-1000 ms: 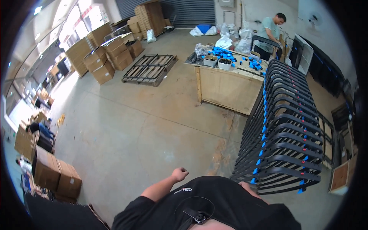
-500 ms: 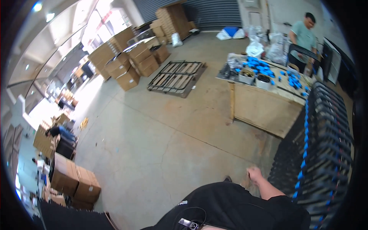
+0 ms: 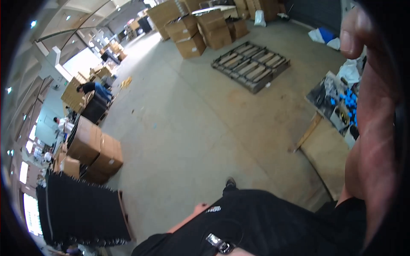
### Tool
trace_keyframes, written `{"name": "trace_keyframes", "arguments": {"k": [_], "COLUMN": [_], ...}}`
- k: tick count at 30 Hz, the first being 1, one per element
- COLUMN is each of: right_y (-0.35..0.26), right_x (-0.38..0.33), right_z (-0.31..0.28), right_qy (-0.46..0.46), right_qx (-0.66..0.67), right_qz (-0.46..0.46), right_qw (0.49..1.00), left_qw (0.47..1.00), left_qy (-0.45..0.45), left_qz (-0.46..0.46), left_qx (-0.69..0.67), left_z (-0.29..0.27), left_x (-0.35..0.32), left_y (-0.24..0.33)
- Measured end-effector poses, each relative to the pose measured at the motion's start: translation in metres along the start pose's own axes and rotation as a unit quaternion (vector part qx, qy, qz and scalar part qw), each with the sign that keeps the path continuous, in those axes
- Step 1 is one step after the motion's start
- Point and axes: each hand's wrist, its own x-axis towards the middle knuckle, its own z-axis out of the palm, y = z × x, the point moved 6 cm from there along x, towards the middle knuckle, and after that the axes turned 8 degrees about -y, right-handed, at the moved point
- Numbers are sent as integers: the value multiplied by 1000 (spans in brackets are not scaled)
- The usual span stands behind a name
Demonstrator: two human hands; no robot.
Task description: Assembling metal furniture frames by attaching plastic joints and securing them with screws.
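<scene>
My right hand [image 3: 363, 36] is raised very close to the camera at the right edge, its forearm running upward across the view. A thumb or fingertip points down, while the other fingers run into the dark rim. Nothing held shows there, but the grip is hidden. Beside my black shirt, low in the middle, part of my left hand [image 3: 200, 208] hangs over the concrete floor. Its fingers are too small and covered to read. Partly behind my right arm stands a wooden worktable [image 3: 324, 149] with blue pieces [image 3: 349, 101] on top.
A slatted pallet [image 3: 252, 64] with a black frame lies ahead. Cardboard boxes [image 3: 190, 40] are stacked beyond it. More cartons [image 3: 96, 145] and a stack of black panels [image 3: 85, 209] stand at left. A person [image 3: 96, 89] bends over at far left.
The view has swung right. My right hand has risen from beside my body to near the camera, and my left hand has come into view. The rack at right has left the picture.
</scene>
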Motion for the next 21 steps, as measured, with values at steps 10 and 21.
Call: {"name": "trace_keyframes", "arguments": {"k": [10, 21], "right_y": [163, 368], "right_x": [66, 101], "right_z": [55, 16], "right_qy": [-11, 4], "right_qx": [-109, -187], "right_qz": [70, 33], "right_qw": [991, 982], "left_qw": [992, 925], "left_qy": [-77, 55], "left_qz": [-104, -27], "left_qx": [3, -375], "left_z": [-217, -358], "left_x": [162, 448], "left_y": [-72, 272]}}
